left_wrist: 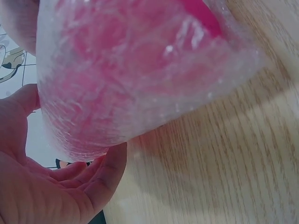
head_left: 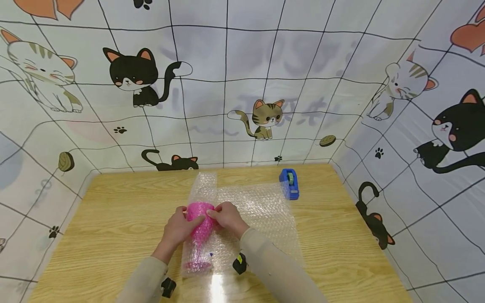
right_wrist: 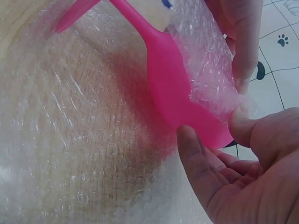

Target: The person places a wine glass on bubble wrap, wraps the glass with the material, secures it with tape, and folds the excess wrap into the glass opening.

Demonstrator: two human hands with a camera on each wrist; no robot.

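A pink goblet (head_left: 200, 207) lies on a sheet of bubble wrap (head_left: 261, 210), its bowl toward the far side and its foot toward me. One flap of the wrap is folded over the goblet's left part; in the right wrist view the right side of the pink goblet (right_wrist: 166, 79) is bare. My left hand (head_left: 178, 227) holds the wrapped bowl from the left, thumb on top and fingers curled at its side. From the right, my right hand (head_left: 229, 216) pinches the bowl near its rim, where the flap's edge lies.
A blue tape dispenser (head_left: 290, 187) stands at the sheet's far right corner. The wooden table (head_left: 333, 235) ends at cloth walls (head_left: 242, 63) printed with cats, behind and on both sides. Wrap also reaches beyond the rim toward the back edge.
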